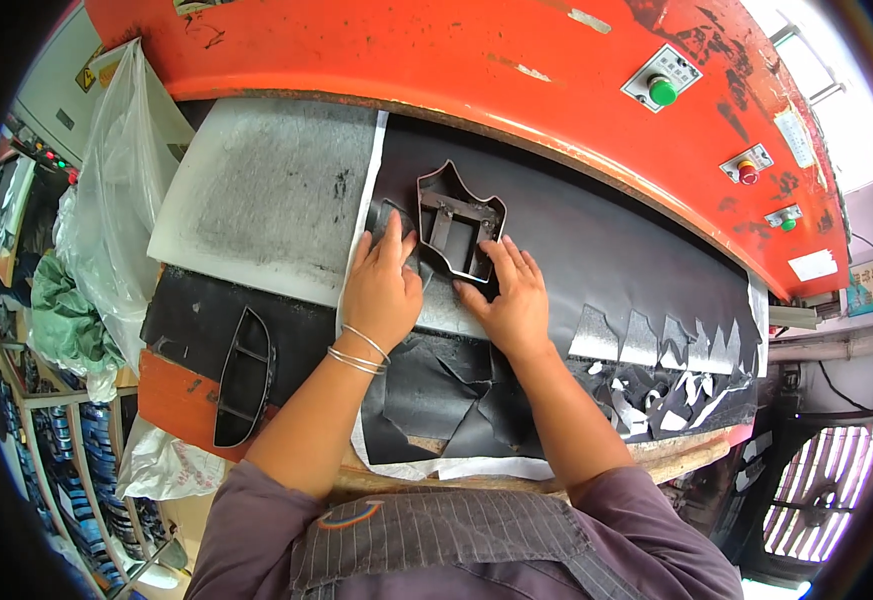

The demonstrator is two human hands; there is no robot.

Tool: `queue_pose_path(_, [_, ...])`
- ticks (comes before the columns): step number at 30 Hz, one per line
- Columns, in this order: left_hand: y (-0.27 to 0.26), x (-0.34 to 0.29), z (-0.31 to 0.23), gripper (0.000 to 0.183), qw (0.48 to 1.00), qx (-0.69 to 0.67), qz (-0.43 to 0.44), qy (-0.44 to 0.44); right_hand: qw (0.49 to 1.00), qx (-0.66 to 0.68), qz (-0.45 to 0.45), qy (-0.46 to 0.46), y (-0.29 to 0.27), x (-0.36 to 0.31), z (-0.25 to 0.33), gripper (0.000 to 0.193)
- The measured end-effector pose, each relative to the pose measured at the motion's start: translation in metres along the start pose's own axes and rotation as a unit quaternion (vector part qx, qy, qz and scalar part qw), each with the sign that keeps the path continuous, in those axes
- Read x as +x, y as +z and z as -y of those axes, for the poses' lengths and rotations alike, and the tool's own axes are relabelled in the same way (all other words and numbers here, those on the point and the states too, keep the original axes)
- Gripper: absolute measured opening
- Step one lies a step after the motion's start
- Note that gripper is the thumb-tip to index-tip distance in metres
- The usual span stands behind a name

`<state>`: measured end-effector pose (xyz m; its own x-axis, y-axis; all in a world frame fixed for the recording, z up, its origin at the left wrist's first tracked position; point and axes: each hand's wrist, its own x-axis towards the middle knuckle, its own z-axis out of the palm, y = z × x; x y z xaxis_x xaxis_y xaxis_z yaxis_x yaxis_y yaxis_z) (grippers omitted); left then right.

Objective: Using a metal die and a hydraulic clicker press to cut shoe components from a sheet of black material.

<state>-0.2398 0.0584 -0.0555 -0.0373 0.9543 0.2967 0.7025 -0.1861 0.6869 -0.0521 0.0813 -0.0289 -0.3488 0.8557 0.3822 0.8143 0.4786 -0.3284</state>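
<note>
Die (463,210) of metal, braced inside by crossbars: set in front of the press (406,50), on the black sheet (596,235), near the middle of the press's length. Probably stiff, fairly heavy for its size and not fragile. Expect smooth, slightly slippery walls and possibly a sharp lower rim; take hold by the outer walls or crossbars, clear of the underside.

Right hand (516,305): fingers against the outer wall, thumb at the near corner; cannot tell firm grip from light touch. Left hand (384,285): not clenched, fingers extended onto a dark piece (388,212), farther toward the press's left end.

Labels: printed plates (640,82) around buttons (662,92) on the press's right half; white sticker (813,265) near its right end. Too small to read reliably. No brand discernible on the die.
</note>
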Motion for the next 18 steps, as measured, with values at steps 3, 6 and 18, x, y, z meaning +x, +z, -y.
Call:
queue_pose_path(3, [0.000, -0.005, 0.002, 0.069, 1.000, -0.016, -0.002, 0.006, 1.000, -0.006, -0.025, -0.002, 0.003, -0.004, 0.004, 0.052])
queue_pose_path(6, [-0.007, -0.002, 0.000, 0.068, 0.999, 0.004, 0.003, 0.041, 0.999, 0.000, -0.051, -0.010, 0.003, -0.001, 0.005, 0.048])
queue_pose_path(18, [-0.012, -0.004, -0.012, 0.067, 0.994, 0.074, 0.044, 0.066, 0.995, -0.039, -0.083, -0.048, -0.004, -0.009, 0.002, 0.046])
